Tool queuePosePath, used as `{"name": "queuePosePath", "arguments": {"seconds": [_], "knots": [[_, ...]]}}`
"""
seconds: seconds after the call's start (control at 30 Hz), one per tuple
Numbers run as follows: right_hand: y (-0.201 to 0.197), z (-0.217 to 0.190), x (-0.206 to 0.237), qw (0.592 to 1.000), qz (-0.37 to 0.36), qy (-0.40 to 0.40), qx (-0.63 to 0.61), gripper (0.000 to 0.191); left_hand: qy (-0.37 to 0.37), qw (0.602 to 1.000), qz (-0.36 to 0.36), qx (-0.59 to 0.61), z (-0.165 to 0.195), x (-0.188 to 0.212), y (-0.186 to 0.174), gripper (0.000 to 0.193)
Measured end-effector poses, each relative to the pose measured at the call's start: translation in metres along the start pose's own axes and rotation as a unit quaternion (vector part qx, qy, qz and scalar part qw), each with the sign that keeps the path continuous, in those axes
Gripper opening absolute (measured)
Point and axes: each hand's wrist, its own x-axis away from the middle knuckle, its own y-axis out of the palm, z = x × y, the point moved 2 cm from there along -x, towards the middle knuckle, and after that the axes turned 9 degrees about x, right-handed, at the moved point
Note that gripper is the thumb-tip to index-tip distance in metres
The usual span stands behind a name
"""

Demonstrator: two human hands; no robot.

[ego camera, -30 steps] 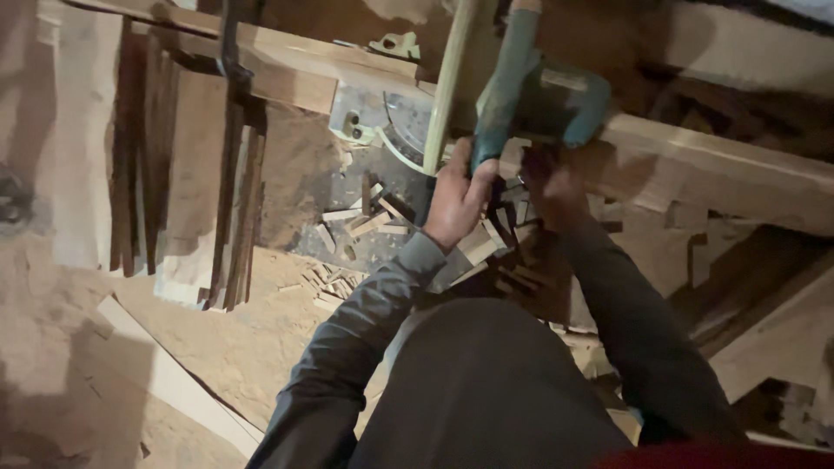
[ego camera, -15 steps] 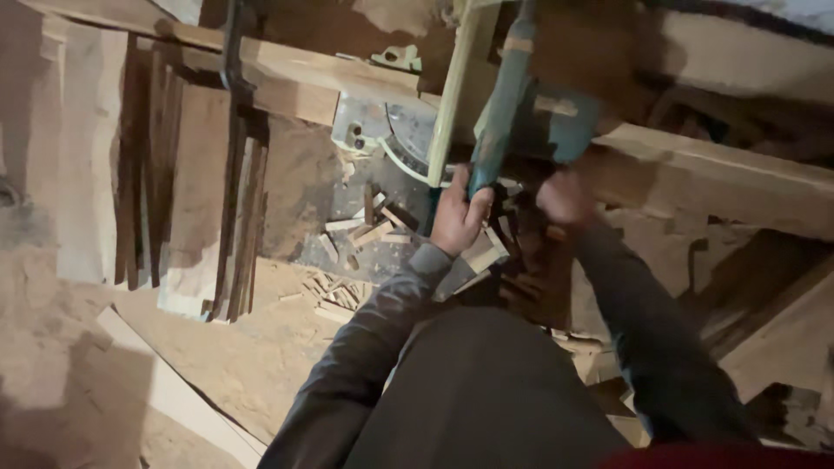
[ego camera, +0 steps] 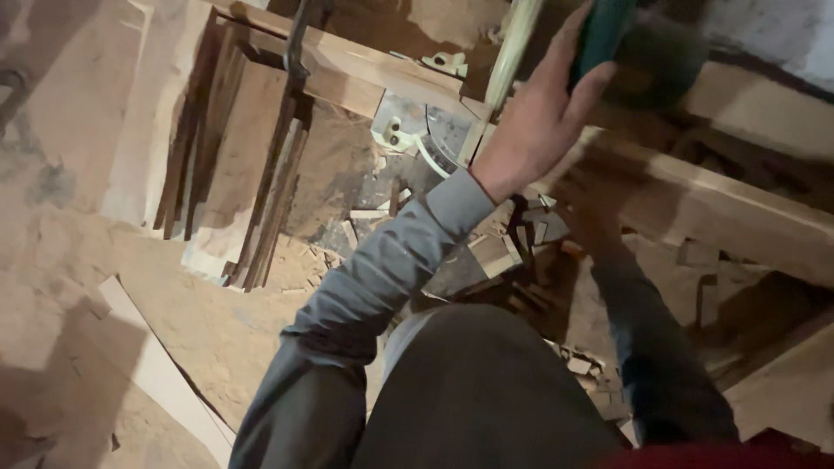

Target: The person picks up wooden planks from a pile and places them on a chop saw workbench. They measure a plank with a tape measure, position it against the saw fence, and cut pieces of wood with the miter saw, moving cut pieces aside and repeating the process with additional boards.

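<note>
Your left hand (ego camera: 532, 130) lay with fingers spread loosely against the teal saw handle (ego camera: 601, 35) at far right, not clamped around it; the handle ran up away from you. Your right hand (ego camera: 580, 201) sat lower in shadow, grip unreadable.

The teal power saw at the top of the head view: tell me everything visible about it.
The teal power saw shows only partly, cut off by the top edge of the frame. What shows is a smooth teal handle or body part, plastic by its look, with a darker blurred mass to its right. It sits raised above the long pale wooden beam. The left hand lies against it with fingers spread over the teal part. No blade or cord can be made out. The right hand sits below it in shadow.
</note>
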Motion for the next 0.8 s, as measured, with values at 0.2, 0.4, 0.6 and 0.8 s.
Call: {"name": "queuePosePath", "arguments": {"seconds": [0.2, 0.4, 0.6, 0.8], "knots": [[-0.047, 0.071, 0.076, 0.992, 0.127, -0.01, -0.012, 0.04, 0.124, 0.983, -0.063, -0.122, -0.017, 0.072, -0.017, 0.07], [-0.046, 0.119, 0.117, 0.978, 0.193, 0.076, 0.01, 0.079, -0.114, 0.973, -0.011, -0.199, -0.167, 0.145, -0.045, 0.035], [-0.027, 0.142, 0.112, 0.979, 0.126, 0.144, -0.074, 0.074, -0.117, 0.907, 0.102, -0.392, -0.27, 0.116, -0.05, 0.045], [-0.027, 0.149, 0.104, 0.981, 0.128, 0.131, 0.061, 0.082, -0.126, 0.925, 0.01, -0.358, -0.275, 0.144, -0.082, 0.028]]}}
